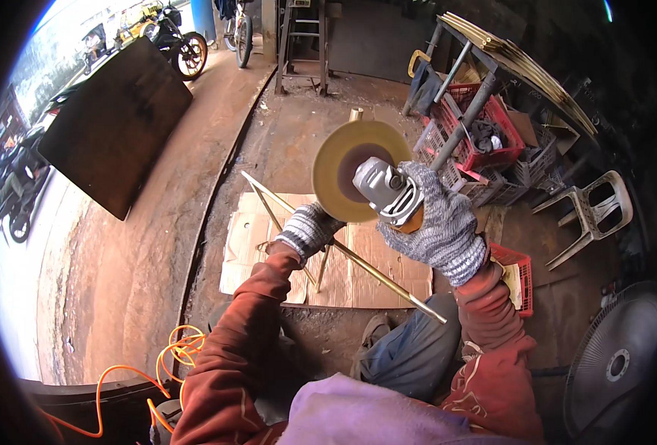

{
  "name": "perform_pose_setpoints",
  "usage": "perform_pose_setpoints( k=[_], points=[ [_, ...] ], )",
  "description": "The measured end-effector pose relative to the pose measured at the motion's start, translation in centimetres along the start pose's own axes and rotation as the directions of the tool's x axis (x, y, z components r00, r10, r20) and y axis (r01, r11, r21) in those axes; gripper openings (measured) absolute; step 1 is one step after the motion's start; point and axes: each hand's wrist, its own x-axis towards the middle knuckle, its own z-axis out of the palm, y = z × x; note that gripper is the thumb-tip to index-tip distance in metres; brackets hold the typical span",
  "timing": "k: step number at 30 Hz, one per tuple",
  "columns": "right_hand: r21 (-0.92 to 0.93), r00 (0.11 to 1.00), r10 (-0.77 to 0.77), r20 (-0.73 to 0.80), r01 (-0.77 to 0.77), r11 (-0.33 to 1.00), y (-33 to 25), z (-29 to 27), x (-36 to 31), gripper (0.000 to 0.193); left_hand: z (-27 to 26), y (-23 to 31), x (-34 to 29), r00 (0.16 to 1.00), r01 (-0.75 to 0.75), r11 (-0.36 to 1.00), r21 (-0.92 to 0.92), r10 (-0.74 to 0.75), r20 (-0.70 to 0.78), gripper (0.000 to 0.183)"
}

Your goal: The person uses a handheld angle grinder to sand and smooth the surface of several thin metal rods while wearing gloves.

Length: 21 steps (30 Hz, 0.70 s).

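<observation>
My right hand (441, 219), in a grey knitted glove, is wrapped round an angle grinder (385, 190) with a silver gear head. A large yellowish disc (330, 163) on the grinder faces up toward me. Just left of the disc, my left hand (307, 228) wears a matching striped glove and is closed round a brass-coloured metal tube frame (388, 280). One long tube slants down to the right; thinner legs spread to the left. Beneath it lies flattened cardboard (410, 271). The disc hides part of the frame and my left fingertips, so contact between them cannot be made out.
A plastic chair (592, 211), a standing fan (616, 363) and a red basket (517, 278) are at right. Crates (484, 126) sit under a rack of brass-coloured tubes (521, 55). An orange hose (124, 367) coils at lower left; a dark board (120, 126) stands beyond.
</observation>
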Motion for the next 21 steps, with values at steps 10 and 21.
perform_pose_setpoints(
  k=[10,21],
  points=[
    [0.019,0.992,0.092,0.083,-0.094,0.995,0.9,0.9,-1.7,0.079,-1.1,0.3,-0.6,0.992,-0.129,0.987,0.095,0.127,0.021,0.020],
    [0.064,0.999,0.050,0.006,-0.051,0.997,0.2,1.1,-1.3,0.078,-0.4,-1.4,0.3,0.978,-0.200,0.975,0.099,0.204,-0.036,0.017]
  ],
)
